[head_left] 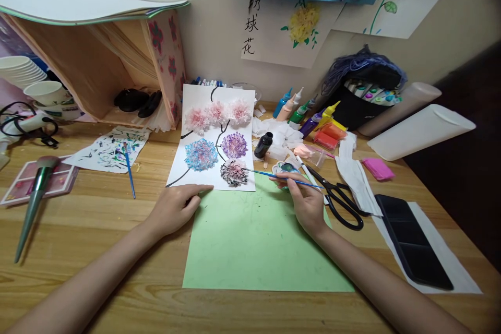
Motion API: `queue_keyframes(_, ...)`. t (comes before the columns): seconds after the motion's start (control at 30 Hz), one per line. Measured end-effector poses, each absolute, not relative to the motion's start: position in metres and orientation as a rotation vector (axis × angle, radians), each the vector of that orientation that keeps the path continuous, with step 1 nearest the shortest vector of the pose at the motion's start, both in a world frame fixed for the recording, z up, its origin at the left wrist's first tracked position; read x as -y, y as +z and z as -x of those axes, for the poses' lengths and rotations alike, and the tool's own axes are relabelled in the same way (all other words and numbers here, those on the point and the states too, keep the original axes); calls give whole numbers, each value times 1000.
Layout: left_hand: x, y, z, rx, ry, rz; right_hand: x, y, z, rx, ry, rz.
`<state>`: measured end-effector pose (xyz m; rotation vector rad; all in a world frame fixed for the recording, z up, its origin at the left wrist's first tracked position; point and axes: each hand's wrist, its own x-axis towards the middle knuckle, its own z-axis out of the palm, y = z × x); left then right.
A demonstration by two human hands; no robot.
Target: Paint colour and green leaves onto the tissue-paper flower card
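Note:
My right hand (305, 198) is closed round a thin blue paintbrush (279, 175), whose tip reaches the dark-edged paper flower (234, 173). That flower sits low on a white sheet (178, 167) with black painted branches. Above it on the sheet are a purple flower (234, 145), a blue flower (201, 154) and several pink ones (216, 112). My left hand (174, 207) rests at the sheet's lower edge, index finger stretched out along it, the other fingers curled. Beneath lies a green sheet (254, 250). An uncapped black bottle (263, 145) stands right of the flowers.
Black scissors (344, 201) lie beside my right hand, with a black tray (413, 240) further right. Several paint bottles (297, 107) and crumpled white tissue (274, 133) are behind. At left are another paintbrush (129, 172), a large makeup brush (37, 203) and a pink-sided box (166, 62).

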<state>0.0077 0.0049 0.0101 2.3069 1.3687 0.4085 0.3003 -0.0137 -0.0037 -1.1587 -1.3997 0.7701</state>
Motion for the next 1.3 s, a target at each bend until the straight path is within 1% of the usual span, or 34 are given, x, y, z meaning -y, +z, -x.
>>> queue_keyframes(0.93, -5, 6, -6, -1381, 401, -2292, 12, -8, -302, 1606, 673, 1151)
queue_keyframes(1.3, -5, 6, -6, -1384, 392, -2284, 13, -5, -302, 1598, 670, 1107)
